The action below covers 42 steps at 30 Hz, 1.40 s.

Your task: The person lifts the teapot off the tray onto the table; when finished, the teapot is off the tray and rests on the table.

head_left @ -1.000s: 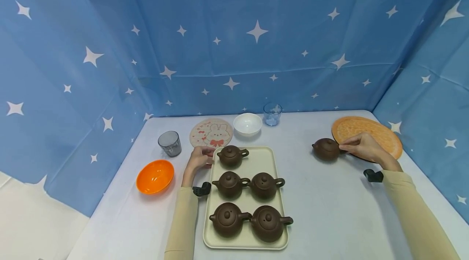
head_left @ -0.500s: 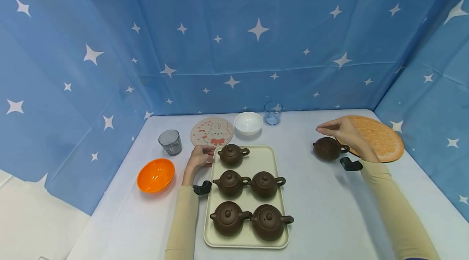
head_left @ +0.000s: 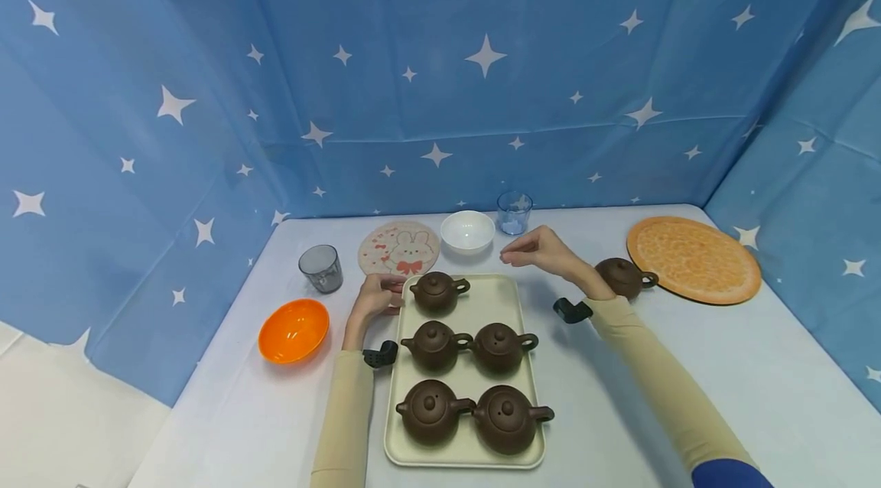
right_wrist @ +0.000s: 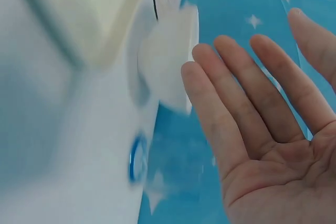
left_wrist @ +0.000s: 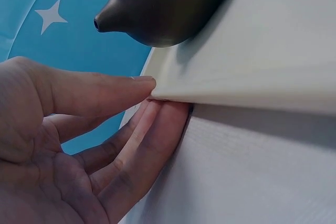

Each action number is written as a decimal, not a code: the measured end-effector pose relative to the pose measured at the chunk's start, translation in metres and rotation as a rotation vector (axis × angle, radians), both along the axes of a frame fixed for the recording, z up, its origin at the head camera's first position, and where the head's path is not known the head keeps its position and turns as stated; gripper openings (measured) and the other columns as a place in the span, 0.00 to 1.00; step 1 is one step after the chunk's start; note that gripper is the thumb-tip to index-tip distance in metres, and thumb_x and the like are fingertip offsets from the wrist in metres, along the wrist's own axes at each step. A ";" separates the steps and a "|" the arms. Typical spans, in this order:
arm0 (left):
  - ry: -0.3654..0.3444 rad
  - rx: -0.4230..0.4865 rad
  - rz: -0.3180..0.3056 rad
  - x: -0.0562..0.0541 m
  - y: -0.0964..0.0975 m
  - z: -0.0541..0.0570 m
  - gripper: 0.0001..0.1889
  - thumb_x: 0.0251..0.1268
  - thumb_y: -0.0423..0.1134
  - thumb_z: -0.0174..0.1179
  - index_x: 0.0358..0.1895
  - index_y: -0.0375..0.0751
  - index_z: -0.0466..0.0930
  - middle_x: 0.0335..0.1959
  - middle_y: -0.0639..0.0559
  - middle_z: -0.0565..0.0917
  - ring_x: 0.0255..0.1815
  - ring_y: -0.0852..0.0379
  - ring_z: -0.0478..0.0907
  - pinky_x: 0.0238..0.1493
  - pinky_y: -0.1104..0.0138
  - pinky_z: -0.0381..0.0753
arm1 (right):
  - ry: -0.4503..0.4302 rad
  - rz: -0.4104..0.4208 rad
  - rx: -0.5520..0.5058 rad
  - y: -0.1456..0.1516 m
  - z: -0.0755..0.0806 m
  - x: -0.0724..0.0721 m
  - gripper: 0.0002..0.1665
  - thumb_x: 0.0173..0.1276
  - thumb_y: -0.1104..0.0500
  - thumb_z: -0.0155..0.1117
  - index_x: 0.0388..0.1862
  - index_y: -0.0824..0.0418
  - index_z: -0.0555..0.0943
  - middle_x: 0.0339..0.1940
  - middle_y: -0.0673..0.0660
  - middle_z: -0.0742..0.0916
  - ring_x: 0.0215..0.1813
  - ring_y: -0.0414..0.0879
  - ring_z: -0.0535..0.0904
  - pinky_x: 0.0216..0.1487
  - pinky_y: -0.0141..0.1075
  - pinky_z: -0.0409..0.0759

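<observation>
My left hand (head_left: 379, 294) pinches the far left corner of a cream tray (head_left: 492, 295). In the left wrist view the thumb lies on the rim and the fingers (left_wrist: 152, 145) are underneath. Several dark brown teapots stand on the tray: a small teapot (head_left: 435, 293) alone in the far row, with pairs in the middle and near rows. Bare tray lies to the right of the small one. My right hand (head_left: 540, 251) is in the air just off the tray's far right corner, holding nothing, its fingers extended. Another brown teapot (head_left: 621, 278) stands on the table, partly behind the right forearm.
Along the back are a round bunny mat (head_left: 399, 249), a white bowl (head_left: 467, 232) and a blue glass (head_left: 514, 213). An orange bowl (head_left: 294, 330) and a grey glass (head_left: 320, 268) stand to the left. A round orange mat (head_left: 695, 260) lies far right.
My right hand has let go of the lone teapot's handle and moved left toward the tray. That teapot stays where it was. The left hand keeps its hold on the tray.
</observation>
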<state>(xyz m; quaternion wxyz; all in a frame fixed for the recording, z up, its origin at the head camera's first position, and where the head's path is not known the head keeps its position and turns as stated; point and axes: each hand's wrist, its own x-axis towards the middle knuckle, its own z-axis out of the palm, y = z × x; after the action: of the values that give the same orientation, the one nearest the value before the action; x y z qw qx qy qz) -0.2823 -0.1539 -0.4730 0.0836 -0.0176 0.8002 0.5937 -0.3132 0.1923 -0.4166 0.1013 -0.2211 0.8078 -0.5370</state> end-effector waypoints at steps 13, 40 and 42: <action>-0.023 0.025 -0.002 -0.003 0.001 -0.003 0.26 0.45 0.14 0.54 0.54 0.24 0.77 0.40 0.35 0.82 0.31 0.57 0.78 0.25 0.67 0.82 | -0.043 0.131 0.047 -0.058 -0.017 -0.002 0.18 0.64 0.64 0.65 0.48 0.77 0.81 0.42 0.67 0.87 0.46 0.65 0.83 0.45 0.41 0.85; -0.029 0.016 0.028 -0.001 0.001 -0.002 0.26 0.45 0.15 0.55 0.54 0.26 0.78 0.40 0.36 0.82 0.31 0.56 0.79 0.26 0.65 0.84 | -0.047 0.177 0.129 -0.085 -0.029 -0.008 0.11 0.61 0.65 0.67 0.39 0.73 0.85 0.35 0.65 0.88 0.37 0.59 0.86 0.38 0.42 0.86; -0.032 0.017 0.030 -0.002 0.001 -0.002 0.26 0.45 0.14 0.55 0.54 0.26 0.78 0.40 0.35 0.82 0.31 0.56 0.79 0.26 0.66 0.84 | -0.041 0.172 0.135 -0.086 -0.029 -0.008 0.10 0.61 0.66 0.67 0.37 0.73 0.86 0.34 0.65 0.89 0.36 0.58 0.86 0.37 0.42 0.86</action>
<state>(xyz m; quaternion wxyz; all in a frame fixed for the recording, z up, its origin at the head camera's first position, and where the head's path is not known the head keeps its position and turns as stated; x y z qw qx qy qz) -0.2838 -0.1529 -0.4750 0.0875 -0.0383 0.7932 0.6014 -0.3216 0.1063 -0.4458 0.1782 -0.2710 0.8178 -0.4753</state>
